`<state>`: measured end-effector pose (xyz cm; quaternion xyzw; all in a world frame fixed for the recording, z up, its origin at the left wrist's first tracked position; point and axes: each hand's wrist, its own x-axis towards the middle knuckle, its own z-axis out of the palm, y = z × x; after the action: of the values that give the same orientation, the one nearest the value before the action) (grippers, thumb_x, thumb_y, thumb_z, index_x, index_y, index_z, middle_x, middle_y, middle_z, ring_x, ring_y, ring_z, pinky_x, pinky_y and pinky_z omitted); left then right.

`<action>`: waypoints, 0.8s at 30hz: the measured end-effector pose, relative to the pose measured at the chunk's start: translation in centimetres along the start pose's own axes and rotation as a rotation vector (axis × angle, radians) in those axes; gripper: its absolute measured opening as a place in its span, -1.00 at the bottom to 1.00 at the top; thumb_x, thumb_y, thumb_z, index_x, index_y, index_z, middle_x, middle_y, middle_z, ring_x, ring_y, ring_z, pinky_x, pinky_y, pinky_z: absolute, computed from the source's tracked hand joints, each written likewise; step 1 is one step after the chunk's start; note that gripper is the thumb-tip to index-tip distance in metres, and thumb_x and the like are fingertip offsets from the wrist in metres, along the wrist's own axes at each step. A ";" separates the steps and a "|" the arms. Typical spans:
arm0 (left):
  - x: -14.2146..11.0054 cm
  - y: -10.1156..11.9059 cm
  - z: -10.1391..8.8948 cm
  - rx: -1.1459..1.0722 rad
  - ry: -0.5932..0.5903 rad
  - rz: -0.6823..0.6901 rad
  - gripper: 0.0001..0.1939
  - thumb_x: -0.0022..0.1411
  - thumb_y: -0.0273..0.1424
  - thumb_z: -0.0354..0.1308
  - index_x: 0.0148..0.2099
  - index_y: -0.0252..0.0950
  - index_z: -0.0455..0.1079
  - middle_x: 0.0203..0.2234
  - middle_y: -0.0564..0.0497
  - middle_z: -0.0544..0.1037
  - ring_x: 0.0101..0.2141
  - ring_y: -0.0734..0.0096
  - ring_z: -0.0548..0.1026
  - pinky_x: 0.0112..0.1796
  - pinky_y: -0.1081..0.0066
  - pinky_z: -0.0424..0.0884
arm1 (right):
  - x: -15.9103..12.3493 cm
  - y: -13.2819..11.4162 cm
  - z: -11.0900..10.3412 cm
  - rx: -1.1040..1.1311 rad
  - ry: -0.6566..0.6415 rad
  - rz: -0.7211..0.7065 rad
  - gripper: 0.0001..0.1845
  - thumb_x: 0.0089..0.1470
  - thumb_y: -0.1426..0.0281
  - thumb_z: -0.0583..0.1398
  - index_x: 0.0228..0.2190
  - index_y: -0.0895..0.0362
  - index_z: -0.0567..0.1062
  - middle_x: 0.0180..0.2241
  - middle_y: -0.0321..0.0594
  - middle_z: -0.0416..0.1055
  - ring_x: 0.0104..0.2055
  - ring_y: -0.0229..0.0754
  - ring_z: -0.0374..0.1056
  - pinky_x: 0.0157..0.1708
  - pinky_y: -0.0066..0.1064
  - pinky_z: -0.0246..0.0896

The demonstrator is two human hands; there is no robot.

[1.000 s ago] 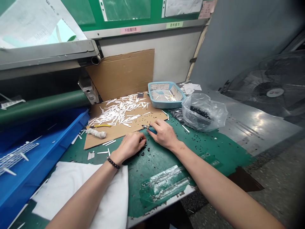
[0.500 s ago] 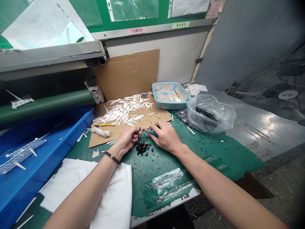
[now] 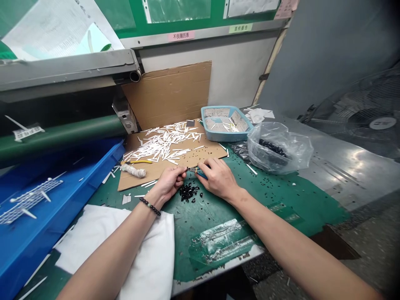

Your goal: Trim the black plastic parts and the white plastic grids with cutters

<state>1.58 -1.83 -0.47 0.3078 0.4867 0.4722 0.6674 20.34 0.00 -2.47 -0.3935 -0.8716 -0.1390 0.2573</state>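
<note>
My right hand (image 3: 217, 177) is closed round the blue handles of small cutting pliers (image 3: 201, 173), whose jaws point left. Opposite it, my left hand (image 3: 171, 181) pinches a small black part (image 3: 188, 168) right at the jaws; most of that part is hidden by the fingers. Just below the hands, a pile of shiny black parts (image 3: 188, 192) lies on the green mat (image 3: 231, 200). A dark bead bracelet circles my left wrist. Behind the hands, many white sticks (image 3: 162, 143) lie heaped on a cardboard sheet (image 3: 200, 156).
On the right stands a clear plastic bag (image 3: 281, 152) holding black parts, beside a light-blue basket (image 3: 228, 136). A blue tray (image 3: 62, 216) borders the left side, near a white cloth (image 3: 153, 254). Yellow-handled pliers (image 3: 142, 161) and a white wrapped roll (image 3: 133, 171) rest on the cardboard.
The view has shifted slightly. The fingers of my left hand and the plier jaws remain together, with the black part still held between my fingertips.
</note>
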 end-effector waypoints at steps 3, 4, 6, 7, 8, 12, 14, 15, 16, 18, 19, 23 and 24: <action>0.0 -0.2 0.0 -0.005 0.014 0.002 -0.77 0.03 -0.47 0.25 -0.55 -0.39 0.27 -0.68 0.11 0.30 -0.70 0.75 0.09 -0.69 0.65 -0.06 | -0.1 -0.2 0.1 -0.042 -0.012 -0.007 -0.75 0.25 0.27 0.10 -0.23 0.18 0.46 -0.32 -0.10 0.35 -0.25 -0.08 0.17 -0.24 -0.32 -0.01; 0.0 -0.3 0.0 -0.007 0.016 0.006 -0.78 0.03 -0.48 0.25 -0.55 -0.39 0.27 -0.68 0.10 0.31 -0.70 0.75 0.09 -0.69 0.65 -0.07 | -0.1 -0.2 0.2 -0.062 -0.020 -0.011 -0.76 0.25 0.28 0.10 -0.24 0.18 0.46 -0.33 -0.11 0.35 -0.26 -0.09 0.18 -0.25 -0.32 -0.02; 0.0 -0.5 0.1 -0.013 0.014 0.019 -0.79 0.03 -0.50 0.25 -0.55 -0.40 0.27 -0.67 0.10 0.31 -0.69 0.75 0.10 -0.69 0.66 -0.06 | -0.2 -0.4 0.3 -0.099 -0.038 -0.013 -0.79 0.24 0.30 0.11 -0.27 0.17 0.47 -0.36 -0.13 0.35 -0.29 -0.11 0.18 -0.29 -0.33 -0.05; 0.0 -0.6 0.1 -0.014 0.010 0.026 -0.79 0.02 -0.50 0.25 -0.54 -0.40 0.28 -0.67 0.10 0.32 -0.69 0.75 0.10 -0.68 0.66 -0.06 | -0.3 -0.5 0.4 -0.111 -0.048 -0.009 -0.80 0.24 0.31 0.11 -0.29 0.17 0.47 -0.37 -0.15 0.36 -0.31 -0.13 0.19 -0.32 -0.34 -0.06; 0.1 -0.7 0.1 -0.014 0.005 0.033 -0.79 0.02 -0.50 0.26 -0.54 -0.40 0.28 -0.67 0.09 0.32 -0.69 0.75 0.10 -0.68 0.66 -0.05 | -0.3 -0.6 0.5 -0.119 -0.056 0.000 -0.81 0.24 0.31 0.12 -0.31 0.16 0.47 -0.38 -0.16 0.36 -0.34 -0.14 0.19 -0.35 -0.34 -0.08; 0.2 -0.6 0.0 -0.019 -0.014 0.048 -0.80 0.03 -0.51 0.25 -0.52 -0.41 0.29 -0.66 0.07 0.34 -0.68 0.73 0.14 -0.67 0.67 -0.01 | -0.3 -0.8 0.5 -0.106 -0.053 0.032 -0.80 0.24 0.29 0.14 -0.34 0.15 0.46 -0.40 -0.19 0.37 -0.38 -0.18 0.19 -0.40 -0.35 -0.11; 0.1 -0.2 -0.4 -0.074 -0.013 0.029 -0.85 0.07 -0.52 0.19 -0.49 -0.41 0.30 -0.63 0.04 0.36 -0.66 0.70 0.17 -0.66 0.67 0.04 | -0.2 -0.8 0.4 -0.085 -0.016 0.039 -0.77 0.24 0.27 0.13 -0.35 0.15 0.46 -0.39 -0.18 0.37 -0.36 -0.18 0.20 -0.38 -0.36 -0.08; 0.0 0.2 -0.7 -0.119 -0.011 0.008 -0.88 0.08 -0.54 0.15 -0.48 -0.41 0.30 -0.61 0.01 0.37 -0.65 0.68 0.19 -0.65 0.66 0.08 | -0.1 -0.7 0.4 -0.076 0.004 0.041 -0.76 0.25 0.26 0.12 -0.36 0.15 0.46 -0.39 -0.18 0.37 -0.34 -0.17 0.21 -0.36 -0.37 -0.06; -0.1 0.5 -1.0 -0.171 -0.010 -0.013 -0.91 0.08 -0.56 0.09 -0.47 -0.40 0.30 -0.59 -0.02 0.39 -0.64 0.66 0.22 -0.64 0.66 0.12 | -0.1 -0.6 0.3 -0.067 0.021 0.041 -0.76 0.25 0.26 0.12 -0.35 0.15 0.47 -0.39 -0.17 0.37 -0.33 -0.16 0.21 -0.35 -0.37 -0.04; -0.6 1.1 -1.8 -0.261 -0.015 -0.038 -0.92 0.00 -0.61 0.02 -0.46 -0.39 0.29 -0.54 -0.06 0.42 -0.61 0.63 0.26 -0.60 0.64 0.19 | -0.1 -0.2 0.4 -0.051 0.041 0.043 -0.75 0.24 0.26 0.12 -0.33 0.17 0.48 -0.38 -0.15 0.37 -0.32 -0.14 0.22 -0.32 -0.37 -0.01; -0.8 1.3 -2.2 -0.282 -0.024 -0.042 -0.90 -0.06 -0.63 0.00 -0.46 -0.39 0.29 -0.52 -0.06 0.43 -0.60 0.62 0.27 -0.58 0.63 0.20 | -0.2 0.0 0.5 -0.038 0.048 0.049 -0.76 0.24 0.26 0.12 -0.31 0.17 0.48 -0.38 -0.15 0.37 -0.31 -0.13 0.22 -0.32 -0.37 0.00; -1.6 1.2 -3.3 -0.104 -0.067 -0.019 -0.93 -0.03 -0.55 0.07 -0.40 -0.38 0.34 -0.55 0.04 0.38 -0.62 0.64 0.20 -0.60 0.61 0.11 | -0.2 0.9 0.9 0.052 0.051 0.126 -0.76 0.23 0.28 0.13 -0.21 0.19 0.48 -0.33 -0.14 0.37 -0.28 -0.13 0.24 -0.30 -0.38 0.03; -1.8 1.0 -3.4 0.034 -0.062 0.003 -0.95 0.02 -0.49 0.11 -0.39 -0.37 0.36 -0.57 0.07 0.36 -0.63 0.64 0.18 -0.61 0.60 0.08 | -0.2 1.2 0.8 0.046 0.030 0.138 -0.78 0.22 0.30 0.15 -0.20 0.19 0.47 -0.32 -0.14 0.37 -0.27 -0.13 0.24 -0.29 -0.37 0.03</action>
<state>-2.04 -3.28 -0.12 0.3343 0.4731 0.4551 0.6762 21.04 1.01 -3.22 -0.4443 -0.8414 -0.1070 0.2884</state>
